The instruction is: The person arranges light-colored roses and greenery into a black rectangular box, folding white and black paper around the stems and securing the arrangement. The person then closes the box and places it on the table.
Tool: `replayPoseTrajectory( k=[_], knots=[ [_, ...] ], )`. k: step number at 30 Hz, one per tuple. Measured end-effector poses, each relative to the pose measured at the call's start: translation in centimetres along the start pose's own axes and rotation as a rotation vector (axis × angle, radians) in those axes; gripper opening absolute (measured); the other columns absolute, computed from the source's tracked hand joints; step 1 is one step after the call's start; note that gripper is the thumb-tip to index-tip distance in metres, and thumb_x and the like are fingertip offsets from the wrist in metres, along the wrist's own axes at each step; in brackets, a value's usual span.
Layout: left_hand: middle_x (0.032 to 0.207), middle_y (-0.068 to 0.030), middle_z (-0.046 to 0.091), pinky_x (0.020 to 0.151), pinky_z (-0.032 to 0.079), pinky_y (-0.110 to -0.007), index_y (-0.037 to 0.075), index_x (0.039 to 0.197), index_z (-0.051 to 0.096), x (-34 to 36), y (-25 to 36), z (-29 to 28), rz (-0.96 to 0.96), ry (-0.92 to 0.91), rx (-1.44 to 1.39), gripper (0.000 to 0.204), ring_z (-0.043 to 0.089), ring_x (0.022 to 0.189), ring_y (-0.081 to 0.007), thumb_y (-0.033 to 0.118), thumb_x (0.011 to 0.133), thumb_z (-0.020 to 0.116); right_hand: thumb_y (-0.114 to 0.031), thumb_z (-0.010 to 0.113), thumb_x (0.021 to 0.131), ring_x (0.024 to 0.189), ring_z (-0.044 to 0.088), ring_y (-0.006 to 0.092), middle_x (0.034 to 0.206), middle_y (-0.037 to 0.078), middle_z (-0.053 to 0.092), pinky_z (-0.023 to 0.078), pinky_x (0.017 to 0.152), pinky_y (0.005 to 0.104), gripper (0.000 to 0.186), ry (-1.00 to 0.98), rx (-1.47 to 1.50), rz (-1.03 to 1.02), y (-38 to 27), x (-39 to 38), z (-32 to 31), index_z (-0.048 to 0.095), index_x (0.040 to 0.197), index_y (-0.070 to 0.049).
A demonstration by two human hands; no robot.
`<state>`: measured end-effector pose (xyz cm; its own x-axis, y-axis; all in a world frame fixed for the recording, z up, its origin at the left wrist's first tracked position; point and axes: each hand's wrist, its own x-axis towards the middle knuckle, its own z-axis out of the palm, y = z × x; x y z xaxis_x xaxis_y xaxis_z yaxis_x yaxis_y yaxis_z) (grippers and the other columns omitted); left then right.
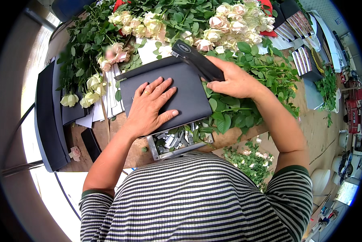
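Note:
My left hand (153, 105) lies flat with spread fingers on a folded sheet of dark blue-black paper or card (190, 101), a ring on one finger. The sheet has a raised folded strip (148, 67) along its far edge. In my right hand (235, 78) is a black stapler (199, 62), fingers wrapped round its rear. The stapler's head is over the far edge of the sheet, near the end of the folded strip; whether its jaws pinch the paper cannot be made out. Under the near edge sits an open metal tray (153, 148) of small silvery pieces.
Cream and pale pink roses (233, 24) with leafy stems cover the far side of the wooden table (128, 155). More dark sheets (47, 117) stand at the left, beside white papers (113, 99). Stacked dark packages (304, 60) lie at the right. Cut greenery (245, 157) is below the table's near edge.

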<state>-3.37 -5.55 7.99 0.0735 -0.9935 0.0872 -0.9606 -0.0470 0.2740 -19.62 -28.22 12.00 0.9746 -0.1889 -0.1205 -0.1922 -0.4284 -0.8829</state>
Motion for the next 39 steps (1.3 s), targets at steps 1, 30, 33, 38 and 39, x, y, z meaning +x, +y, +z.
replayPoseTrajectory(
  k=[1,30,33,38,39],
  knots=[
    [0.145,-0.0106,0.036,0.111,0.018,-0.046,0.008,0.137,0.042,0.1,0.1,0.2,-0.015,0.0,0.028,0.069,0.03,0.136,-0.0297,0.054,0.086,0.053,-0.007,0.057,0.07,0.088,0.058,0.0164,0.099,0.01,0.063,0.047,0.08,0.0297,0.063,0.005,-0.041,0.013,1.0,-0.8,-2.0,0.045,0.132,-0.007],
    [0.146,-0.0122,0.034,0.111,0.017,-0.047,0.008,0.139,0.038,0.3,0.3,1.0,-0.074,0.065,0.096,0.086,0.028,0.137,-0.0291,0.065,0.078,0.056,-0.038,0.066,0.081,0.095,0.062,0.0313,0.105,0.014,0.066,0.048,0.083,0.0391,0.054,-0.466,-0.536,0.096,1.2,2.2,-6.8,0.052,0.129,-0.019],
    [0.146,-0.0132,0.034,0.109,0.019,-0.046,0.007,0.139,0.038,-0.6,0.4,0.3,-0.099,0.12,0.046,0.085,0.032,0.135,-0.0297,0.061,0.076,0.06,-0.031,0.067,0.079,0.086,0.064,0.0341,0.095,0.014,0.067,0.05,0.076,0.0402,0.049,-0.268,-0.691,-0.015,-0.5,-0.2,-8.3,0.055,0.124,-0.016],
    [0.131,-0.0152,0.05,0.108,0.024,-0.045,0.002,0.12,0.058,-0.8,-0.2,0.7,-0.139,0.362,-0.41,0.069,0.045,0.123,-0.0302,0.053,0.074,0.067,-0.025,0.058,0.088,0.095,0.053,0.0146,0.107,0.007,0.057,0.043,0.082,0.0294,0.053,0.105,-0.076,-0.17,-5.0,-2.2,-1.9,0.042,0.133,-0.002],
    [0.128,-0.0139,0.051,0.107,0.026,-0.043,0.002,0.123,0.054,-0.7,0.6,0.1,-0.111,0.434,-0.605,0.07,0.045,0.122,-0.0313,0.049,0.073,0.07,-0.023,0.057,0.089,0.097,0.053,0.0159,0.111,0.008,0.056,0.043,0.083,0.0294,0.053,0.088,-0.078,-0.215,-5.6,-2.0,0.0,0.039,0.134,-0.002]
  ],
)
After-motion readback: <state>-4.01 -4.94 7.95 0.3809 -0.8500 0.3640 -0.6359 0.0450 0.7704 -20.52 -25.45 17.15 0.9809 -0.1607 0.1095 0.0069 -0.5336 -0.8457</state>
